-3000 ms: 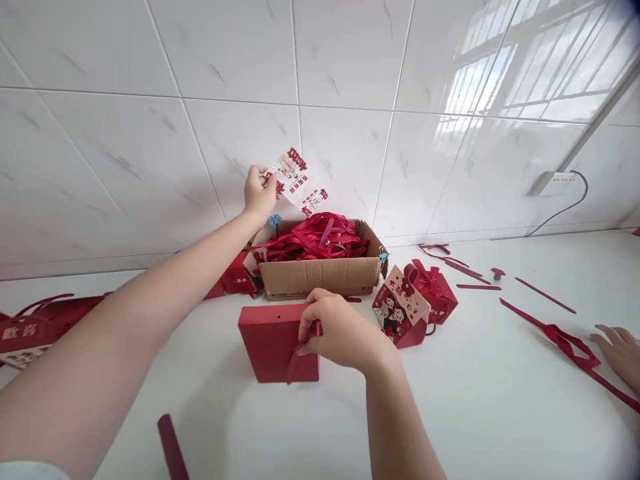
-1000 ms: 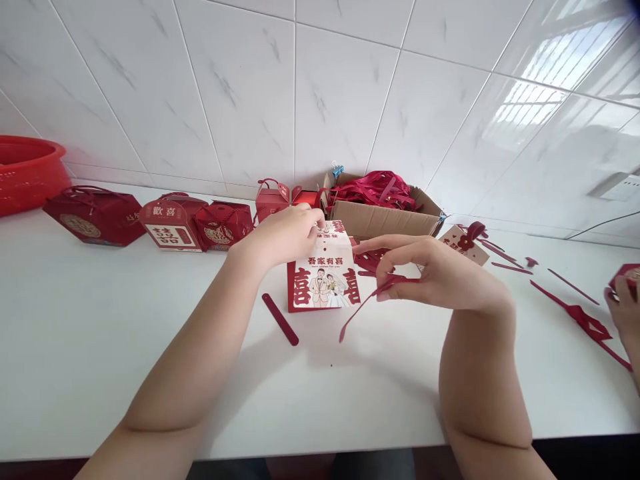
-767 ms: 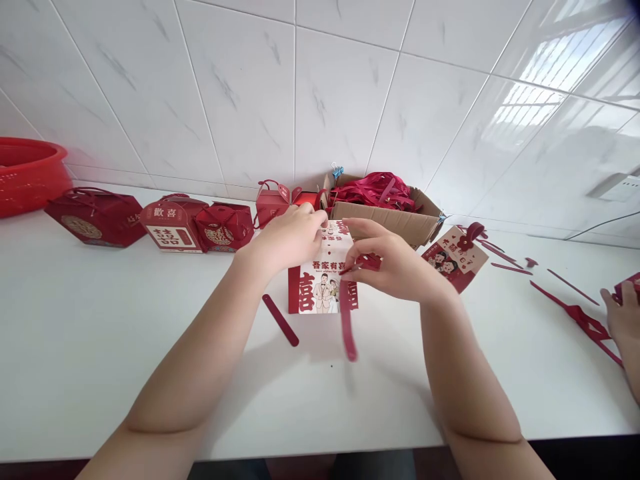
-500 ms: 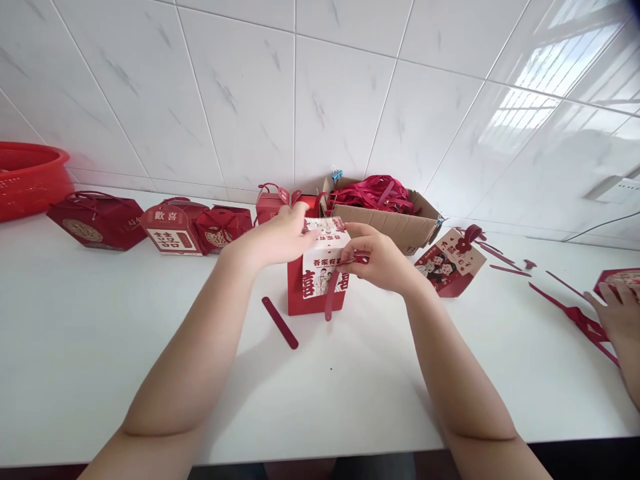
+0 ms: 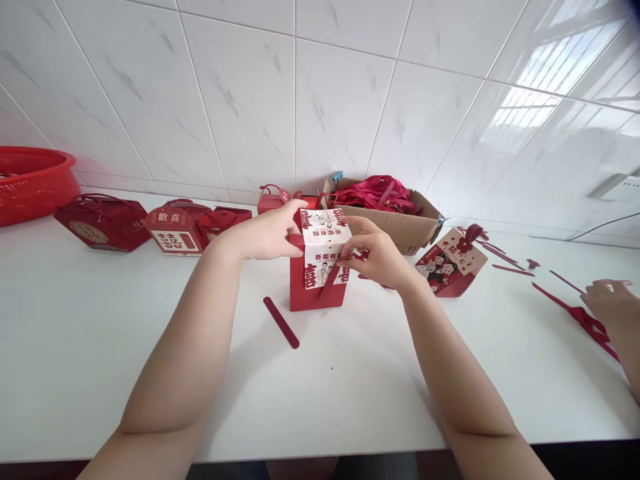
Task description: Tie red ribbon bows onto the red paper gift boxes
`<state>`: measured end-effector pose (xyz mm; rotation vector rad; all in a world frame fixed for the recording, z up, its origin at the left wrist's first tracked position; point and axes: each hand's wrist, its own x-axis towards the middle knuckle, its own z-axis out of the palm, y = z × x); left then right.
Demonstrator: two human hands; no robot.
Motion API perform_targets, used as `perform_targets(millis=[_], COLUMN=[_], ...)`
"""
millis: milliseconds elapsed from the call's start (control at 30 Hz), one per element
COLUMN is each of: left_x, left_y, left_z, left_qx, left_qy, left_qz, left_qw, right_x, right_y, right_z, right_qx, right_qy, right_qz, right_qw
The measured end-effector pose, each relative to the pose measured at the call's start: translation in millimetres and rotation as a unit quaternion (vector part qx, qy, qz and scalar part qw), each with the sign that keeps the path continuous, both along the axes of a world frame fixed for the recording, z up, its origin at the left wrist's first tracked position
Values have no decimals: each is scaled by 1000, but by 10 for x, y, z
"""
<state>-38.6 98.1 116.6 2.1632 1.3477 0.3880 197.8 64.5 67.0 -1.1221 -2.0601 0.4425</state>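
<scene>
A red gift box stands upright in front of me. A white card sleeve with red characters and a cartoon couple lies folded over its top and front. My left hand is at the box's upper left edge, thumb and fingers spread apart, the fingertips by the card. My right hand pinches a dark red strap, whose lower end hangs slanting across the card's front. Part of the strap is hidden by the fingers. Another dark red strap lies flat on the table, left of the box.
Behind the box, a cardboard carton holds red ribbons. Finished-looking red boxes line the left, near a red basket. A patterned box stands right. Another person's hand is by loose ribbon at far right.
My left hand has shifted left off the card's top, its fingers spreading. The card's top flap now shows more. The strap in my right hand has swung and risen. The other person's hand has moved.
</scene>
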Motion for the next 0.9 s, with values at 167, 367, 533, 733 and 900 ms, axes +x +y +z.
perform_targets(millis=[167, 367, 533, 733, 900], left_x=[42, 64, 131, 148, 135], left_y=[47, 85, 126, 149, 64], left_z=[-24, -50, -105, -104, -20], left_qx=[11, 73, 92, 76, 62], left_qy=[-9, 5, -29, -15, 64], left_qz=[4, -21, -14, -21, -38], left_qw=[1000, 997, 995, 997, 995], right_x=[6, 3, 25, 29, 17], right_y=[51, 94, 121, 103, 108], right_z=[-41, -86, -102, -73, -90], right_qx=[36, 67, 77, 35, 23], right_qy=[4, -3, -36, -21, -8], right_qz=[-4, -1, -9, -24, -26], right_qw=[999, 998, 996, 999, 999])
